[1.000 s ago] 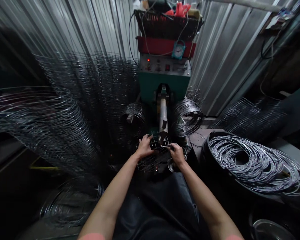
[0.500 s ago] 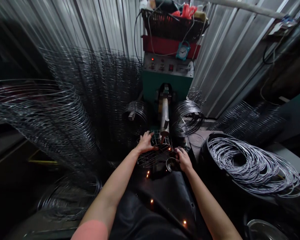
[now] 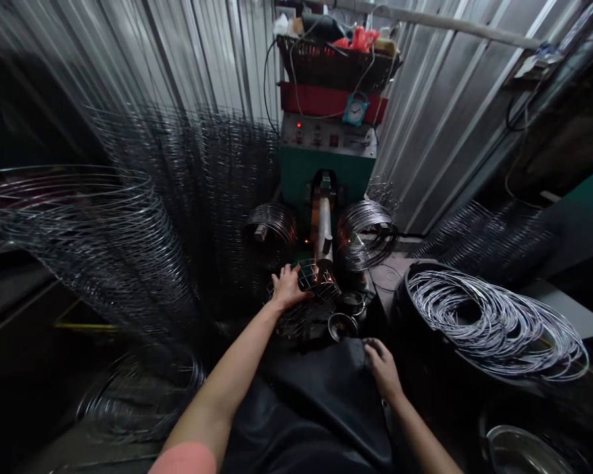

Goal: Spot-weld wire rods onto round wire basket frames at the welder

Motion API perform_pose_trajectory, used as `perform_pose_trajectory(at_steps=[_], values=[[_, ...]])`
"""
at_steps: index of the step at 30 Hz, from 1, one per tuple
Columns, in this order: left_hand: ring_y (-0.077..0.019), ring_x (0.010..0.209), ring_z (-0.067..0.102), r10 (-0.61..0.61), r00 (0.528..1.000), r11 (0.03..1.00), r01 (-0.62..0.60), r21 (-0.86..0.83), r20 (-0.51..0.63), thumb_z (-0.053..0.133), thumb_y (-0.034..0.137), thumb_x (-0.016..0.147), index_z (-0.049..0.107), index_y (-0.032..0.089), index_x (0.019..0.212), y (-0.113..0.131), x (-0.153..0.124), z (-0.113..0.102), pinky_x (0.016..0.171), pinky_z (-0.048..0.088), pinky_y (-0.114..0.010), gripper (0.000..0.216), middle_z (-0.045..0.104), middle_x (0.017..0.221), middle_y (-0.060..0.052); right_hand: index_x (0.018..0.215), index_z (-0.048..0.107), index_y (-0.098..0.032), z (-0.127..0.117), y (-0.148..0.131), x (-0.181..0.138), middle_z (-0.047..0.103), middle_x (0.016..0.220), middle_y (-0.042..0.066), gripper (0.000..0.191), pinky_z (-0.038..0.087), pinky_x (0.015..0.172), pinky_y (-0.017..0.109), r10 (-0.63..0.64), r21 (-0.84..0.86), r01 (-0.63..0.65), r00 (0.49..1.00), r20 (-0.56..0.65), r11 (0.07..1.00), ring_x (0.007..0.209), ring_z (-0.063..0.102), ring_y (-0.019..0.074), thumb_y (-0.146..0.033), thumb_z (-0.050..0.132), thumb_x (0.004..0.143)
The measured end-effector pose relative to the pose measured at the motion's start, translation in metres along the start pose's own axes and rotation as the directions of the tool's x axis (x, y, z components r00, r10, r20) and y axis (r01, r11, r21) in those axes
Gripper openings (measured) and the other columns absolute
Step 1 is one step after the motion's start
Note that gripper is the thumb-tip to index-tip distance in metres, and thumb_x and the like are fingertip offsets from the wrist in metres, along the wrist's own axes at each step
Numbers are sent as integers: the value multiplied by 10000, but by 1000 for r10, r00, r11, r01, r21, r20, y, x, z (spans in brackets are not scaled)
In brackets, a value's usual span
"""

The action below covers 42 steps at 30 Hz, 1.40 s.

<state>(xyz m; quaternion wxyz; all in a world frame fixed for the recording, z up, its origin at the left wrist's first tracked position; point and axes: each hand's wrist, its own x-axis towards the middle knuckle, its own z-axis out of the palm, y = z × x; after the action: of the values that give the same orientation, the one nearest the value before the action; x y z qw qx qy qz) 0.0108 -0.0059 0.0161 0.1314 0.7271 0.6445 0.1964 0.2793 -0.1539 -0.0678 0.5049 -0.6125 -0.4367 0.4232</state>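
Note:
My left hand (image 3: 287, 288) is closed on the left rim of a round wire cage (image 3: 312, 289) that sits under the metal arm (image 3: 323, 227) of a green machine (image 3: 327, 172). Small sparks glow where the arm meets the cage. My right hand (image 3: 381, 366) rests low on the dark apron (image 3: 321, 401) over my lap, fingers curled, with nothing visible in it. A small metal cup (image 3: 342, 325) stands just beyond it.
A black tub (image 3: 415, 309) of loose wire rings (image 3: 489, 319) stands at the right. Tall stacks of wire frames (image 3: 93, 230) fill the left. Wire coils (image 3: 368, 230) hang either side of the machine. A steel bowl (image 3: 516, 451) sits bottom right. Corrugated metal walls stand behind.
My right hand has left the cage and metal cup and drawn back and down onto the apron. The left hand stays on the cage. Sparks now show at the machine arm.

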Motion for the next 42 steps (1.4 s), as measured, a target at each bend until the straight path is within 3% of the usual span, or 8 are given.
perform_pose_trajectory(at_steps=[4,12,18,22,26,30,36,42], values=[[-388,1372,136,23,996,1000,-22,-14,88,726,581,549,161,188,1417,-25,-10,-3,1015,64,-689,1108,145,1490,-234,827,668,-173,-16,49,-35,691,841,97,314,518,760,329,-205,-326,212,977,56,921,815,647,238,-457,565,743],[-338,1395,57,-131,987,953,152,-261,97,768,451,553,12,234,1432,-84,-55,32,1062,93,-629,1179,65,1517,-196,873,665,-177,-25,85,-36,697,897,123,381,527,810,373,-205,-386,216,976,69,897,861,658,260,-515,523,767],[-276,1319,331,-178,970,888,86,-452,-165,794,405,530,307,187,1325,-76,-49,50,1088,277,-431,957,348,1393,-159,879,645,-241,-18,62,-27,687,914,97,272,485,855,428,-83,-308,94,995,49,947,898,632,286,-451,594,713],[-294,1316,331,-115,977,923,40,-383,-177,795,423,521,371,176,1283,-72,-69,37,1089,284,-433,906,328,1397,-156,931,631,-224,-11,-1,-21,676,874,50,310,488,805,370,-21,-261,67,984,175,963,842,623,241,-380,625,664],[-357,1348,235,115,991,981,-124,-148,-70,802,412,506,374,147,1305,-51,-100,12,1103,207,-512,944,283,1423,-192,831,679,-192,12,-81,-17,678,831,30,187,464,801,319,-35,-185,189,783,621,964,831,609,206,-298,558,734],[-411,1342,205,216,974,975,-219,45,63,801,297,493,371,124,1323,-18,-117,-8,1090,127,-587,950,261,1435,-224,888,695,-171,49,-118,-4,684,832,2,234,456,744,271,41,-204,248,539,841,947,793,603,174,-221,510,753],[-420,1343,195,243,967,963,-249,100,71,753,259,528,344,112,1333,8,-116,-16,1071,131,-609,915,258,1436,-244,874,696,-144,88,-109,9,685,835,62,198,424,699,241,-55,-574,587,725,687,571,791,616,184,-121,522,784],[-398,1355,187,201,978,979,-202,19,63,761,302,530,346,122,1329,9,-108,-12,1078,148,-588,918,251,1444,-237,1071,644,-192,77,-109,4,651,1013,90,239,441,764,256,-151,-563,708,669,727,427,910,615,188,-220,495,887]])
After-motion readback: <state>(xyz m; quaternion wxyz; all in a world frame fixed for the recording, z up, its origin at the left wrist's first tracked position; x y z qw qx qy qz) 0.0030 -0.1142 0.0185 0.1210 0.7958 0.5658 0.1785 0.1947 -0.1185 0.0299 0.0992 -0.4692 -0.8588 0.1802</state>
